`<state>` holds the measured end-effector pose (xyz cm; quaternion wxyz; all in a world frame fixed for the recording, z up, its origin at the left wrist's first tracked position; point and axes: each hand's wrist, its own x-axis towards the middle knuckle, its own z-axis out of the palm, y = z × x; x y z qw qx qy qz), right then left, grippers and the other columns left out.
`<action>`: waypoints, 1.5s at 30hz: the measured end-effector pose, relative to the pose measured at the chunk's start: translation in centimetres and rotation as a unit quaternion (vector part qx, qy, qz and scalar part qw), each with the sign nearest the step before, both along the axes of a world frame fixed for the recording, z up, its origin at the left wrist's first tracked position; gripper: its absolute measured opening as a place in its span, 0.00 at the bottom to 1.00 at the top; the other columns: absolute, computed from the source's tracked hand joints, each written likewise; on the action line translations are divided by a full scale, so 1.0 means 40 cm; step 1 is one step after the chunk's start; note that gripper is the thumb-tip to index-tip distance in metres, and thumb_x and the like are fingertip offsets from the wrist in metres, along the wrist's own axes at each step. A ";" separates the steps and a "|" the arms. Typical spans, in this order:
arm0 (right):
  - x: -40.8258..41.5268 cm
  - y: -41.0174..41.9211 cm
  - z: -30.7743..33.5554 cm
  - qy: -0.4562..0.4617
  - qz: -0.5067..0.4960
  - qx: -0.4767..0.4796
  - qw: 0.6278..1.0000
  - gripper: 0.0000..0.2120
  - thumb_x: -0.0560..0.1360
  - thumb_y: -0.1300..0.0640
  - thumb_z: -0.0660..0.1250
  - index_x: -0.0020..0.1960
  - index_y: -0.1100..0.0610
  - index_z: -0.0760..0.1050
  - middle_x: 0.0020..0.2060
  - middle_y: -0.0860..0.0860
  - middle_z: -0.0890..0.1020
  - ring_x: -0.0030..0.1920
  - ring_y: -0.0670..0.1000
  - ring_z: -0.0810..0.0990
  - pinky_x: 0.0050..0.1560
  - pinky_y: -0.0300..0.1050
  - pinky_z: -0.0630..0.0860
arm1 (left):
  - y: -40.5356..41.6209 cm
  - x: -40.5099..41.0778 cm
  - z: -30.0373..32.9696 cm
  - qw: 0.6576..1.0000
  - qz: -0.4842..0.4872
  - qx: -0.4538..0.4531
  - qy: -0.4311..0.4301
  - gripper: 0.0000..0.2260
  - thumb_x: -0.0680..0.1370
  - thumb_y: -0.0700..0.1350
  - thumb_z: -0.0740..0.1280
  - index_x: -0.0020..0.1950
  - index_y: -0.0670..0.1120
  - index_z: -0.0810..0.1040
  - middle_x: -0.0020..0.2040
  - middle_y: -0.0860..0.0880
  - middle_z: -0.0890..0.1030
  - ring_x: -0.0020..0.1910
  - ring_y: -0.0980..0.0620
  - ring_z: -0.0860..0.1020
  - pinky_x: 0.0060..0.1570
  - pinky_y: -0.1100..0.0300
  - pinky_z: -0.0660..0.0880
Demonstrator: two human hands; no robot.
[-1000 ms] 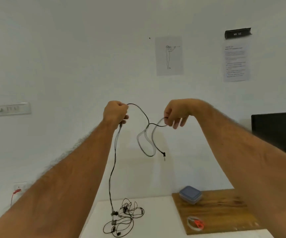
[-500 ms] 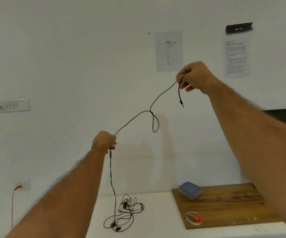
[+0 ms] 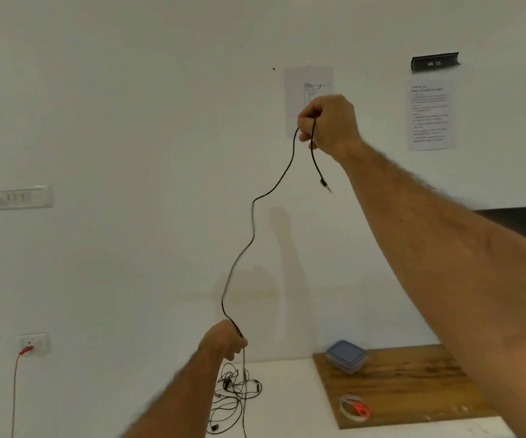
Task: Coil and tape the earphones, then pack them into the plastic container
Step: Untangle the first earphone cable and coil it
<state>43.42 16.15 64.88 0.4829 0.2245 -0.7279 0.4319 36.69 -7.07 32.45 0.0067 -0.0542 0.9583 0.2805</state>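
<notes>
Right hand (image 3: 329, 124): raised high before the wall, fingers curled around the black earphone cable (image 3: 253, 222), gripping it near the plug end. Jack plug (image 3: 325, 184): hanging free just below that hand.

Left hand (image 3: 225, 341): low, above the counter (image 3: 287, 406), fingers closed around the same cable further along its length. Cable between the two hands: running upward in a loose wavy line, not taut. Cable below the left hand: dropping straight down to a tangled heap of earphones (image 3: 235, 396) lying on the white counter.

Plastic container (image 3: 346, 356): lid on, blue-grey, resting on the far left corner of the wooden board (image 3: 413, 384), well apart from both hands. Tape roll (image 3: 350, 409) and red scissors (image 3: 362, 408): near the front edge of the same board, touching or overlapping; exact relation not discernible.

Wall: printed sheets, a dark label, a switch panel at left, a socket with a red lead (image 3: 18, 374) below.
</notes>
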 end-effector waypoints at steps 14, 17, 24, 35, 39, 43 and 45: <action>-0.035 -0.092 -0.089 -0.062 -0.174 0.317 0.930 0.07 0.71 0.66 0.66 0.40 0.57 0.80 0.41 0.52 0.84 0.40 0.51 0.80 0.44 0.45 0.81 | 0.073 0.145 0.516 0.935 -0.095 0.233 0.249 0.05 0.80 0.42 0.63 0.51 0.44 0.78 0.47 0.45 0.81 0.37 0.52 0.79 0.36 0.61 0.72; -0.025 -0.119 -0.091 -0.064 -0.241 0.350 0.903 0.03 0.71 0.64 0.68 0.44 0.60 0.78 0.40 0.54 0.81 0.42 0.55 0.80 0.41 0.47 0.79 | 0.118 0.199 0.587 0.877 -0.082 0.319 0.350 0.10 0.82 0.48 0.59 0.50 0.44 0.77 0.45 0.46 0.81 0.37 0.51 0.79 0.36 0.59 0.75; -0.022 -0.116 -0.090 -0.110 -0.275 0.364 0.883 0.12 0.74 0.61 0.68 0.34 0.58 0.70 0.31 0.51 0.72 0.31 0.50 0.72 0.31 0.43 0.71 | 0.156 0.220 0.581 0.886 -0.176 0.345 0.254 0.18 0.79 0.57 0.65 0.60 0.44 0.77 0.47 0.50 0.80 0.40 0.54 0.81 0.47 0.55 0.81; -0.056 0.036 -0.123 -0.311 0.127 0.162 0.928 0.04 0.74 0.63 0.69 0.49 0.59 0.78 0.37 0.52 0.85 0.37 0.50 0.85 0.50 0.50 0.79 | 0.099 0.204 0.528 0.881 -0.209 0.403 0.130 0.11 0.83 0.53 0.60 0.48 0.48 0.75 0.29 0.55 0.62 0.25 0.57 0.59 0.25 0.67 0.61; -0.032 0.042 -0.133 -0.385 0.285 0.185 0.858 0.03 0.78 0.62 0.66 0.49 0.57 0.77 0.30 0.49 0.69 0.26 0.46 0.65 0.32 0.42 0.76 | 0.098 0.205 0.528 0.870 -0.222 0.422 0.127 0.13 0.84 0.53 0.56 0.43 0.50 0.70 0.29 0.55 0.59 0.26 0.57 0.56 0.22 0.67 0.58; -0.029 0.019 -0.118 -0.293 0.212 0.168 0.917 0.03 0.76 0.61 0.70 0.44 0.58 0.78 0.26 0.47 0.67 0.26 0.46 0.61 0.25 0.38 0.64 | 0.106 0.208 0.511 0.860 -0.259 0.426 0.105 0.15 0.84 0.55 0.53 0.45 0.49 0.71 0.30 0.54 0.60 0.26 0.56 0.57 0.26 0.65 0.62; -0.027 0.004 -0.116 -0.244 0.196 0.163 0.935 0.03 0.76 0.60 0.71 0.44 0.58 0.79 0.26 0.47 0.67 0.26 0.46 0.62 0.26 0.39 0.64 | 0.118 0.212 0.505 0.848 -0.274 0.442 0.105 0.17 0.84 0.55 0.51 0.48 0.47 0.74 0.30 0.54 0.61 0.27 0.56 0.58 0.29 0.63 0.63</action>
